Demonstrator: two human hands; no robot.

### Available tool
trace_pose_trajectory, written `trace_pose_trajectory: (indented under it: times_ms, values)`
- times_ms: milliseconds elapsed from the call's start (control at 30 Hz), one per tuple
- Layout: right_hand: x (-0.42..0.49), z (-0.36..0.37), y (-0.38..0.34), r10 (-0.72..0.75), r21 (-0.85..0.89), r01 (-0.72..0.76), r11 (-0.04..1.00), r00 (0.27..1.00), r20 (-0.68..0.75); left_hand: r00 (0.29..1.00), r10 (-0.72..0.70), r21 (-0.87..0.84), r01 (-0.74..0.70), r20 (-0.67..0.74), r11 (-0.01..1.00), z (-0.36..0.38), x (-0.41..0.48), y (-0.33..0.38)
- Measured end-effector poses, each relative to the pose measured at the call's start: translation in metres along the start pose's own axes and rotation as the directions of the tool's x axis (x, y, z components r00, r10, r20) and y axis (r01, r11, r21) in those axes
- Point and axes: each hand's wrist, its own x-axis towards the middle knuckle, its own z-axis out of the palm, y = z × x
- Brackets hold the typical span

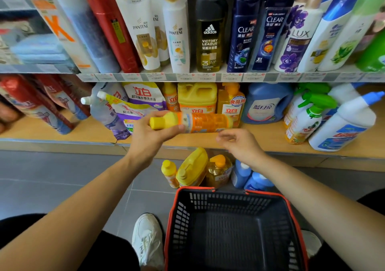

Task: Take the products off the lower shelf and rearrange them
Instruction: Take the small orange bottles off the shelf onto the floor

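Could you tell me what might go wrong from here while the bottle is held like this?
The left hand alone holds the orange bottle sideways near its cap; the right hand is open beside it, so it could slip. A drop would probably hit the bottles on the floor. Swinging it back might nudge the leaning pouches off the shelf.

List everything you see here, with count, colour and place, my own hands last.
Orange bottle: one, yellow cap, held sideways before lower shelf.
Upper shelf bottles: many, mixed colours.
Lower shelf: pouches, yellow jug, blue jug, spray bottles.
Floor bottles: about five, yellow, orange, blue, between shelf and basket.
Basket: one, black, red rim, nothing inside.
Shoe: white, on floor.
Left hand: gripping the orange bottle.
Right hand: open, holding nothing.
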Motion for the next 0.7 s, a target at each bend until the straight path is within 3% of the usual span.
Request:
trace_pose_trajectory:
  times_ms: [133, 267, 367, 433, 500, 700]
  values:
    - [0.012, 0.027, 0.02, -0.089, -0.228, 0.154, 0.961, 0.959, 0.27, 0.978, 0.185, 0.234, -0.157, -0.101, 0.959, -0.021, 0.012, -0.002]
    - [0.03, 0.059, 0.043, -0.111, -0.574, 0.415, 0.706, 0.865, 0.489, 0.975, 0.196, 0.48, -0.124, -0.103, 0.868, -0.044, 0.027, -0.017]
    - [0.047, 0.073, 0.055, -0.052, -0.674, 0.464, 0.575, 0.843, 0.536, 0.983, 0.163, 0.587, -0.081, -0.087, 0.806, -0.051, 0.036, -0.033]
    - [0.056, 0.079, 0.062, -0.01, -0.686, 0.456, 0.567, 0.836, 0.548, 0.99, 0.124, 0.619, -0.062, -0.058, 0.783, -0.052, 0.041, -0.048]
    - [0.059, 0.085, 0.073, 0.003, -0.663, 0.415, 0.623, 0.846, 0.533, 0.998, 0.065, 0.638, -0.044, -0.01, 0.769, -0.051, 0.043, -0.067]
    - [0.057, 0.097, 0.092, -0.19, -0.611, 0.377, 0.696, 0.917, 0.35, 0.996, -0.072, 0.687, 0.012, 0.059, 0.727, -0.031, 0.047, -0.123]
